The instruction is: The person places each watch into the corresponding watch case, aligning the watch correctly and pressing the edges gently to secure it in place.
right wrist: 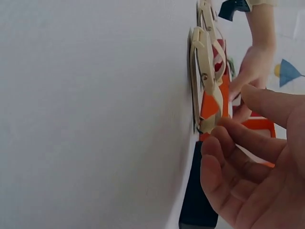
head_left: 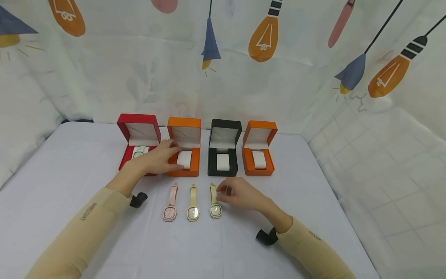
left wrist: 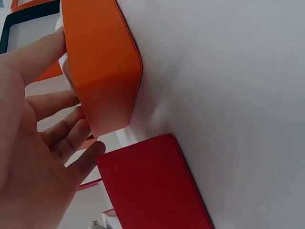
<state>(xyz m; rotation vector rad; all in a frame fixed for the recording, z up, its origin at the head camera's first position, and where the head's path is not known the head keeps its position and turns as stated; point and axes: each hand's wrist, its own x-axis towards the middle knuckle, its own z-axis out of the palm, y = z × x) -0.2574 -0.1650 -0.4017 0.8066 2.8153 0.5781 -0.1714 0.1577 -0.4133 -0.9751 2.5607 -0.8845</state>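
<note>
My left hand (head_left: 161,158) reaches over the left orange watch box (head_left: 196,162), its thumb and a fingertip near opposite ends of the white cushion (head_left: 184,159). In the left wrist view the fingers are spread beside the box's orange side; firm contact is unclear. My right hand (head_left: 240,192) hovers, loosely curved, beside the strap of a pale yellow watch (head_left: 215,210), with nothing visible in it. Another yellow watch (head_left: 193,213) and a pink watch (head_left: 170,212) lie to its left. A pale green-and-white watch (head_left: 139,151) sits in the red box (head_left: 126,157), partly behind the left arm.
A dark green box (head_left: 211,164) and a second orange box (head_left: 247,164) stand open to the right, each with a white cushion. All the boxes form a row at the back of the white table (head_left: 209,252), before a patterned curtain (head_left: 230,85).
</note>
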